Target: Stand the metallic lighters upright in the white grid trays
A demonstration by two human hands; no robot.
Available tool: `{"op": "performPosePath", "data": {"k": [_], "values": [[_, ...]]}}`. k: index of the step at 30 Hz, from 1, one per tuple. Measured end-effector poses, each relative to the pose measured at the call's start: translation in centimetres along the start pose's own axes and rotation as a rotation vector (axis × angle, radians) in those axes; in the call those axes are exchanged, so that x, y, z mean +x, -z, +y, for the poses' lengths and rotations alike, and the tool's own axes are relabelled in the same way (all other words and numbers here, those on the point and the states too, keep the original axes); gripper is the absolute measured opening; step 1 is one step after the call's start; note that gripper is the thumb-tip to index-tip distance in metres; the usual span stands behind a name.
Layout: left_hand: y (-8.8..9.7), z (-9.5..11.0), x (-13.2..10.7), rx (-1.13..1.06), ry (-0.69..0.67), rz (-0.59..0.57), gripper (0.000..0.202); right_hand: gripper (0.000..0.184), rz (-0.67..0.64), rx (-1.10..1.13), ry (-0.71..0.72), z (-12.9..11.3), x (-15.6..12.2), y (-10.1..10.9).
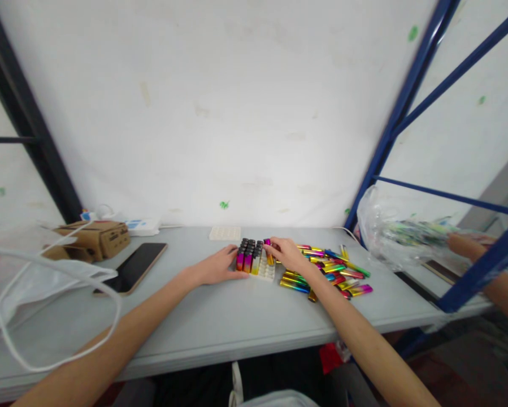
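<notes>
A white slotted tray [267, 273] sits on the table with several shiny lighters [247, 261] standing upright in it, black tops up. Bare slots show along its right side. My left hand [217, 265] rests against the tray's left end, thumb along the front, fingers behind, steadying it. Pinched in my right hand [285, 253] is a purple and gold lighter [270, 258], upright over the tray's right part; whether its base sits in a slot I cannot tell. Right of the tray, partly behind my right forearm, lies a loose pile of metallic lighters [334, 271].
Another white slotted tray [225, 233] lies near the wall. On the left are a phone [133, 268], a cardboard box [105, 238], plastic bags and a white cable [59, 367]. A clear bag [376, 237] stands by the blue rack post [385, 152]; beyond it is another person's arm [499, 288].
</notes>
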State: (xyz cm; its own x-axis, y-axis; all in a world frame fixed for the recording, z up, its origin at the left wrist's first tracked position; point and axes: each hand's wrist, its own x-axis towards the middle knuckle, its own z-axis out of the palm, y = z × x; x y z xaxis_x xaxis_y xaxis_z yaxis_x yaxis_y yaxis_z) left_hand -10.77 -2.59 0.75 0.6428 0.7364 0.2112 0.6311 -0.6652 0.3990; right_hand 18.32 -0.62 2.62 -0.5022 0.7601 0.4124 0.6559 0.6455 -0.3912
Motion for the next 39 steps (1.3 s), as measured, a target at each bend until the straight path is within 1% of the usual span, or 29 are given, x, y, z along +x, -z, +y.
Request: {"op": "performPosePath", "data": {"k": [5,10,13,17,23,26,29,31,35,37,39], "values": [[0.0,0.1,0.0,-0.013,0.02,-0.01,0.071,0.04,0.027,0.061,-0.017,-0.4,0.0,0.6],[0.1,0.2,0.0,-0.009,-0.003,-0.008,0.07,0.036,-0.056,0.112,-0.053,-0.5,-0.2,1.3],[0.1,0.2,0.0,-0.013,0.005,-0.015,0.072,0.033,-0.083,0.112,-0.034,-0.1,-0.4,1.7],[0.0,0.0,0.0,-0.02,0.001,-0.001,0.071,0.032,-0.155,0.133,-0.005,0.3,-0.5,1.9],[0.0,0.0,0.0,-0.007,0.006,-0.01,0.07,0.029,-0.138,0.002,0.042,0.3,-0.4,1.8],[0.1,0.2,0.0,-0.003,0.024,-0.032,0.07,0.03,-0.129,-0.048,0.018,0.5,-0.3,1.8],[0.1,0.3,0.1,0.001,0.031,-0.038,0.071,0.027,-0.109,-0.084,0.01,0.4,-0.3,1.6],[0.1,0.3,0.1,-0.001,0.028,-0.035,0.07,0.022,-0.121,-0.088,0.015,0.2,-0.3,1.3],[0.1,0.3,0.0,-0.013,0.017,-0.025,0.069,0.014,-0.186,-0.127,0.037,-0.5,-0.3,0.3],[0.2,0.4,0.0,-0.006,0.01,-0.022,0.069,0.016,-0.195,-0.149,0.054,-0.5,-0.3,0.1],[0.3,0.5,0.0,-0.004,0.003,-0.014,0.069,0.019,-0.17,-0.117,0.071,-0.1,-0.3,0.6]]}}
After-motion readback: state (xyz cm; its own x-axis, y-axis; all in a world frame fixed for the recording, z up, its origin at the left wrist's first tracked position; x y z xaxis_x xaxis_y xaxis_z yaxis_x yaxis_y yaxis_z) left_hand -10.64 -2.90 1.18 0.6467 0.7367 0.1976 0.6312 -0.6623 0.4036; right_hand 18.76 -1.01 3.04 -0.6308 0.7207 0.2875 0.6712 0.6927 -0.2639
